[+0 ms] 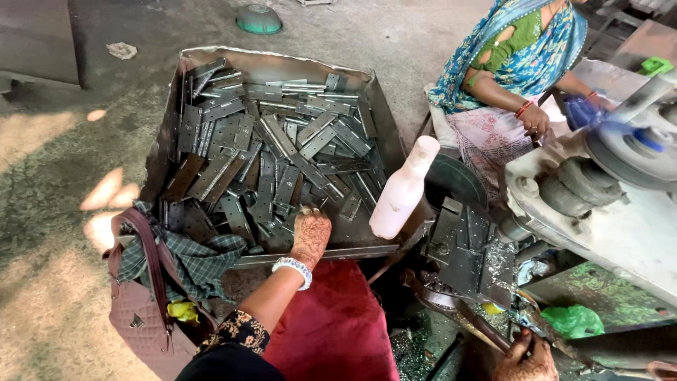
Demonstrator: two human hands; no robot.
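Observation:
A big dented metal tray (384, 123) on the floor holds several flat grey steel hinges (268, 152) in a loose heap. My left hand (310, 234), patterned with henna and with a white bangle at the wrist, lies on the hinges by the tray's front edge. Its fingers curl down among them, and whether they grip one is hidden. My right hand (525, 361) sits at the bottom right edge, closed on the end of a dark metal lever (458, 314) that runs from a greasy press (465, 257).
A white plastic bottle (402, 190) stands at the tray's right front corner. A brown bag (141, 310) and checked cloth (187, 257) lie at its left front. A co-worker in blue patterned cloth (525, 60) sits at the grey machine (606, 212). Red cloth (331, 328) covers my lap.

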